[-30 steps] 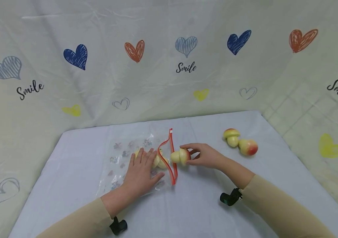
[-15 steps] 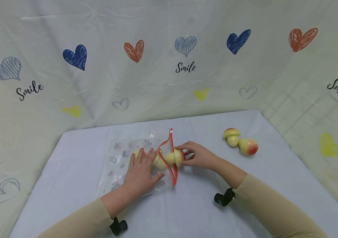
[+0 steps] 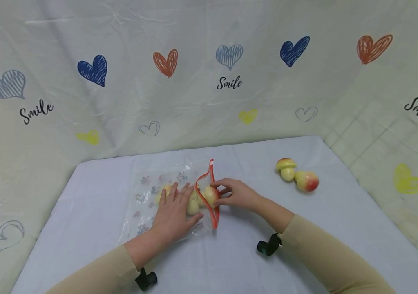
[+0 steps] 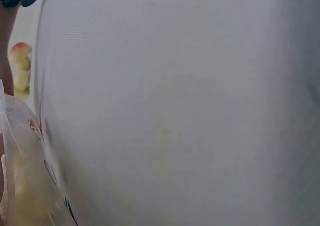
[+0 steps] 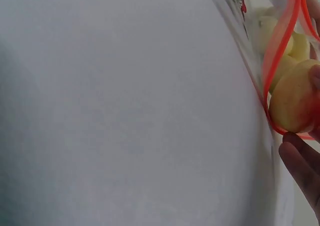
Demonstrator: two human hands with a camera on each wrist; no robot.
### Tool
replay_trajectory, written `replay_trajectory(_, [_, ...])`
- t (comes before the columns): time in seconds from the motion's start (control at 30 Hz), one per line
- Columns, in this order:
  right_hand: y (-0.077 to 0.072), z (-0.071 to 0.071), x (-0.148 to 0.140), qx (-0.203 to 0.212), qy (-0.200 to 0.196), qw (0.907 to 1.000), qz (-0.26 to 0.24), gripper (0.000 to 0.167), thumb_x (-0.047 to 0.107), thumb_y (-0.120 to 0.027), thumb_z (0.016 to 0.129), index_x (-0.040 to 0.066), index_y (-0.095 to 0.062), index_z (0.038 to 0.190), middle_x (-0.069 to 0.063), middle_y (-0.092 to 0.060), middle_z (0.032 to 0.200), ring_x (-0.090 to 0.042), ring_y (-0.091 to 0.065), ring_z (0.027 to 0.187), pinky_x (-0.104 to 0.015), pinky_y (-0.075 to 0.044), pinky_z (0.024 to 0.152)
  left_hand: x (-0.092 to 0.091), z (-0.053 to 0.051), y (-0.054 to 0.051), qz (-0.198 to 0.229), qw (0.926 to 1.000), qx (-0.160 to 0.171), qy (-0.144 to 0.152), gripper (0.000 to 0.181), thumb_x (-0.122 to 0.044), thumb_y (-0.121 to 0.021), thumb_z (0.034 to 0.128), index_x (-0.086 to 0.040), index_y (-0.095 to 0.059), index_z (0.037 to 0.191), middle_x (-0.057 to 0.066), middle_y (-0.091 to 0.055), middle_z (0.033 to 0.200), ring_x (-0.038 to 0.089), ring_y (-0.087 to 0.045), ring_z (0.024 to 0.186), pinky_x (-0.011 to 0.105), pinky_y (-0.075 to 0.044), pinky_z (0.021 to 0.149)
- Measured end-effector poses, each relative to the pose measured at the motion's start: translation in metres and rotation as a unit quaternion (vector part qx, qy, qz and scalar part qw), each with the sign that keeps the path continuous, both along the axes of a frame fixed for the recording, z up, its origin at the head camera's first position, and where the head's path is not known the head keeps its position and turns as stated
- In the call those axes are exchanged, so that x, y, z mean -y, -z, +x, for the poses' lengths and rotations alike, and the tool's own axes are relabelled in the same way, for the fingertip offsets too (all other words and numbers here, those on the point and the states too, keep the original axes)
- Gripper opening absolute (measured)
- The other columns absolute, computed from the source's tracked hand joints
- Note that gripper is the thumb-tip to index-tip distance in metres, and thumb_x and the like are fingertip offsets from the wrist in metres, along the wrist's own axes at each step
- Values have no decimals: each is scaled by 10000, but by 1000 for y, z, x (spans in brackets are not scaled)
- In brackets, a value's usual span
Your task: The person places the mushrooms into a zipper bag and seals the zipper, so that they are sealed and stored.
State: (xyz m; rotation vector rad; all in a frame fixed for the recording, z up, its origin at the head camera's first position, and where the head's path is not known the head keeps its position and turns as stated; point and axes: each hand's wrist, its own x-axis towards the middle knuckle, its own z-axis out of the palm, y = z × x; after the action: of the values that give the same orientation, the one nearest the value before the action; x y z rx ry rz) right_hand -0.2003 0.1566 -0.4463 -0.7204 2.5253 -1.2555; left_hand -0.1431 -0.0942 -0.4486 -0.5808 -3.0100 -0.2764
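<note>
A clear zip bag (image 3: pixel 146 212) with printed figures and a red-orange zip edge lies on the table, its mouth parted toward the right. Several pale yellow toy mushrooms (image 3: pixel 193 207) are inside it. On top of the bag rests my left hand (image 3: pixel 173 214), palm down with fingers spread. My right hand (image 3: pixel 236 194) pinches the red-tinged cap of a toy mushroom (image 3: pixel 211 196) at the bag's mouth, its stem pointing inward. In the right wrist view this mushroom (image 5: pixel 292 98) sits between the red zip edges, and the fingers (image 5: pixel 300 166) touch it.
Two more toy mushrooms lie at the right: one on its side with its stem showing (image 3: pixel 286 169), the other with its red cap facing right (image 3: pixel 307 181). A white cloth covers the table (image 3: pixel 245 253). Behind stands a curtain with printed hearts (image 3: pixel 194 102).
My right hand has moved left, carrying the mushroom from just outside the bag's mouth into the opening. The mushrooms in the bag have shifted slightly. My left hand has stayed in place.
</note>
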Motion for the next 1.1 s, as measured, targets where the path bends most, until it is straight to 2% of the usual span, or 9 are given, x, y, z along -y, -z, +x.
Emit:
replay_trajectory(0.13, [1, 0, 3, 32, 129, 9998, 169, 584, 317, -838, 804, 159, -634, 1327, 0, -624, 1277, -199, -661, 1065, -305, -569, 829, 0, 0, 0, -21, 10000, -12, -13, 903, -684, -572, 872, -221, -256, 1581, 2, -287, 1617, 323, -121, 1505, 587, -23, 1181])
replay_trajectory(0.3, [-1, 0, 4, -3, 244, 9987, 448, 568, 335, -838, 801, 216, -649, 1323, 36, -616, 1041, -144, -642, 932, -280, -556, 731, 0, 0, 0, -10, 10000, -72, 11, 906, -679, -581, 868, -214, -265, 1578, 10, -294, 1614, 330, -132, 1499, 591, -33, 1179])
replay_trajectory(0.4, [-2, 0, 4, -55, 208, 9986, 483, 573, 331, -834, 805, 220, -644, 1334, 37, -615, 962, -134, -619, 880, -285, -542, 684, 0, 0, 1, -19, 9999, -106, 29, 905, -682, -579, 867, -218, -267, 1578, 6, -294, 1614, 331, -137, 1497, 594, -43, 1178])
replay_trajectory(0.57, [-2, 0, 7, -73, 180, 9986, 491, 560, 313, -824, 820, 203, -642, 1337, 60, -649, 979, -119, -615, 888, -269, -543, 693, 1, 0, 1, -94, 9998, -131, 72, 892, -680, -562, 880, -221, -258, 1581, -3, -285, 1617, 329, -131, 1498, 589, -41, 1180])
replay_trajectory(0.77, [-2, 1, 10, -160, 258, 9985, 458, 470, 265, -808, 841, 165, -676, 1281, 58, -685, 988, -127, -618, 903, -275, -530, 718, 1, 0, 0, -89, 9998, -166, 103, 894, -671, -569, 881, -208, -261, 1581, 4, -289, 1616, 333, -132, 1499, 577, -26, 1185])
replay_trajectory(1.1, [2, -1, 18, -307, 243, 9982, 456, 354, 222, -774, 874, 152, -716, 1217, 61, -718, 992, -87, -630, 848, -248, -530, 718, 0, -1, 0, -290, 9992, -230, 127, 914, -695, -556, 875, -207, -251, 1585, 12, -289, 1616, 341, -136, 1501, 577, -15, 1185])
